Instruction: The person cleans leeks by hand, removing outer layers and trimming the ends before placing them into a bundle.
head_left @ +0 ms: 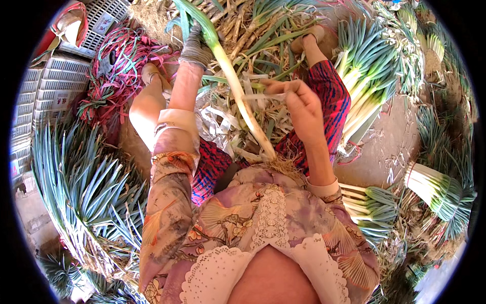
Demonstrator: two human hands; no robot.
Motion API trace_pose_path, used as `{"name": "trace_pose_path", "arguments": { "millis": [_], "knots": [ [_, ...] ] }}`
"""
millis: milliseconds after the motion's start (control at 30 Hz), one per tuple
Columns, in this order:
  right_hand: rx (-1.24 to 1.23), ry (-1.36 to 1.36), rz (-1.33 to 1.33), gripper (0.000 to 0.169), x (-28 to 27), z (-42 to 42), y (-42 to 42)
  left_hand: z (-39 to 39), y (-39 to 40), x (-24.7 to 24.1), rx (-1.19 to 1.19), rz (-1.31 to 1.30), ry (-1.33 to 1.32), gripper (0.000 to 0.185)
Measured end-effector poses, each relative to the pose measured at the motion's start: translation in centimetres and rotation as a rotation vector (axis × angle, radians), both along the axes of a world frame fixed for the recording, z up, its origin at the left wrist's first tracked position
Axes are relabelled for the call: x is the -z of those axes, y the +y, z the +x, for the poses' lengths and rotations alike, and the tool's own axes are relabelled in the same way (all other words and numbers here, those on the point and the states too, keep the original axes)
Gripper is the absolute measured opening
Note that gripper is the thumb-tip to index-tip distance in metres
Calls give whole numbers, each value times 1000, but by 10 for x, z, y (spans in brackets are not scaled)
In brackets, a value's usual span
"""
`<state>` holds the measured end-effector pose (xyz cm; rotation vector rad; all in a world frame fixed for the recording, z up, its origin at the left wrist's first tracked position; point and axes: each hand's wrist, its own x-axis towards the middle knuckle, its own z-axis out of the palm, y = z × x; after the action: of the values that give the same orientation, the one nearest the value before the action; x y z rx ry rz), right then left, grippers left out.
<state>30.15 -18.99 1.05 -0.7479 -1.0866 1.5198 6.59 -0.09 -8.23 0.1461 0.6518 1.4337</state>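
Note:
My left hand [196, 48], in a grey knit glove, grips a long green onion [239, 89] near where its white stalk turns green. The onion slants across in front of me, its leaves at the top and its hairy roots [284, 164] close to my lap. My bare right hand [303, 110] is to the right of the stalk. Its thumb and fingers pinch a thin pale strip of onion skin [265, 97] that reaches across to the stalk. Brown marks show on the lower part of the stalk.
Peeled skins [220, 119] litter the ground between my legs, below unpeeled onions [243, 34]. Cleaned onions [364, 83] lie at right, near a tied bundle [433, 190]. Tangled red ties [117, 64] and plastic crates [60, 83] stand at left, above a heap of leafy onions [87, 190].

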Motion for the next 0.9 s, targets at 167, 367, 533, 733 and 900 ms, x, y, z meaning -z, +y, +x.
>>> {"name": "trace_pose_path", "arguments": {
  "millis": [167,367,533,733,900],
  "knots": [
    [61,-415,-386,15,11,21,-22,-24,16,13,40,51,-137,28],
    [20,-854,72,31,52,-3,-47,-33,52,22,-176,95,145,36],
    [52,-820,158,30,47,-26,-12,15,6,-41,81,347,274,38],
    [79,-1339,296,18,62,-14,-28,58,-31,18,237,-99,328,34],
    [-22,-1255,236,11,32,53,-131,24,-8,91,237,-184,117,27]
  ]
}}
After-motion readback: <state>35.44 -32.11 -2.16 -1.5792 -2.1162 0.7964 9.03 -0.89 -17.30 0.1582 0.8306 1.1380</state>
